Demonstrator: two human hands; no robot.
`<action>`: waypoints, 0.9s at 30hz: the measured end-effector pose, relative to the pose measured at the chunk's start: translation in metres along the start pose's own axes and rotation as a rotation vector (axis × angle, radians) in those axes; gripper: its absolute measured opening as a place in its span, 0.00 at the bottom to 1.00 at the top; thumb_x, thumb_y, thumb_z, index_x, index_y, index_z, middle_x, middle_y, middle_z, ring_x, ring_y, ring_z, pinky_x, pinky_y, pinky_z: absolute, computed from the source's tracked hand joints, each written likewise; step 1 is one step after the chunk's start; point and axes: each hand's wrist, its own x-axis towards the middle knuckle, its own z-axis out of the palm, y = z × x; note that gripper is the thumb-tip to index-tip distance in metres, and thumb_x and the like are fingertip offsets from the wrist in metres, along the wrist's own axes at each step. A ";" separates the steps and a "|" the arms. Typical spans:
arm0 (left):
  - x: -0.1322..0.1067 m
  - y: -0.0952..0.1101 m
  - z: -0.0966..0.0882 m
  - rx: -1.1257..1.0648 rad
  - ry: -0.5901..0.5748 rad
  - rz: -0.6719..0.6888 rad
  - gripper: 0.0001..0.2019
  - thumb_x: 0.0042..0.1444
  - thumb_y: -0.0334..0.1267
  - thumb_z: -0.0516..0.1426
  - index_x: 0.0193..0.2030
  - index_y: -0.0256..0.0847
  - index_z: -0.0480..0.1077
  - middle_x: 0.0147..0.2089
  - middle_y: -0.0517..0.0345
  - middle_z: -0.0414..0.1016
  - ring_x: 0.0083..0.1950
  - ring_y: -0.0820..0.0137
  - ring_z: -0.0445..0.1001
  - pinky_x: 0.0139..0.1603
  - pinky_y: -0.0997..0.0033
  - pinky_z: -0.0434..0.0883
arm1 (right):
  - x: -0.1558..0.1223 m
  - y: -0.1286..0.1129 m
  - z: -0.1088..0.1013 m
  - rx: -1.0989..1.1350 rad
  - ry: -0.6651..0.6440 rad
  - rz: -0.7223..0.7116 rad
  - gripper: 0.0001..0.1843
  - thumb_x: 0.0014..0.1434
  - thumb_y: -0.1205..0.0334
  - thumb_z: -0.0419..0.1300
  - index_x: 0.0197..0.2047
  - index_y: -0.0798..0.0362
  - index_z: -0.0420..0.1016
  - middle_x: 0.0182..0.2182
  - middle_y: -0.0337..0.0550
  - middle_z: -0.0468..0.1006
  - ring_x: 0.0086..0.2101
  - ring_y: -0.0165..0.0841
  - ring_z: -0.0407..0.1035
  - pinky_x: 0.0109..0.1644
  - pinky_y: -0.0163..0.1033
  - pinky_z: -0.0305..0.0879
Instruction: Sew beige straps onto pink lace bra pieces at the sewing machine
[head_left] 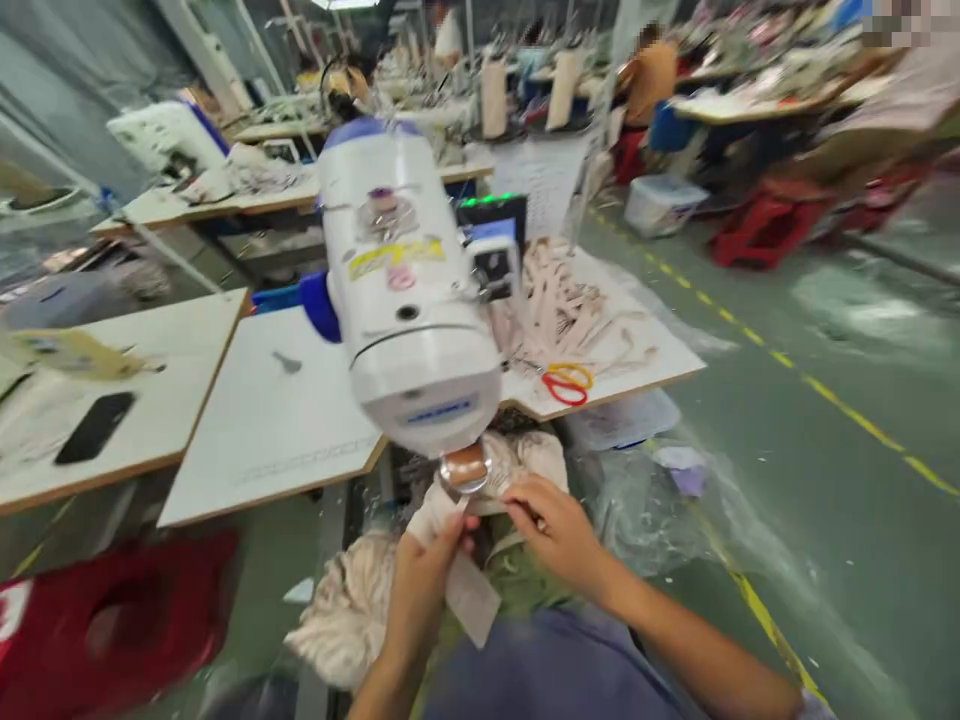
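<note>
A white and blue sewing machine head (pixel 427 350) stands in front of me. My left hand (pixel 431 570) is closed on a pale fabric strip (pixel 472 600), its thumb on top, just below the front end of the machine. One end of the strip hangs down over my lap. My right hand (pixel 555 530) pinches at the edge of cream fabric (pixel 540 460) right of the machine's front end; the exact bit between the fingertips is too small to make out. A gathered bundle of cream fabric (pixel 352 605) hangs left of my left wrist.
Red and yellow scissors (pixel 568 384) lie on the white table's right part, beside a heap of pale strips (pixel 562 300). A black phone (pixel 96 428) rests on the left table. A red stool (pixel 120 620) stands at lower left. Other people sit at machines farther back.
</note>
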 end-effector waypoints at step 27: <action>-0.016 -0.014 0.000 0.350 -0.108 0.332 0.10 0.60 0.41 0.57 0.36 0.39 0.78 0.31 0.55 0.77 0.33 0.66 0.73 0.39 0.66 0.73 | 0.020 -0.001 -0.001 0.165 -0.488 0.136 0.09 0.58 0.66 0.53 0.33 0.52 0.74 0.26 0.40 0.73 0.28 0.31 0.67 0.31 0.35 0.60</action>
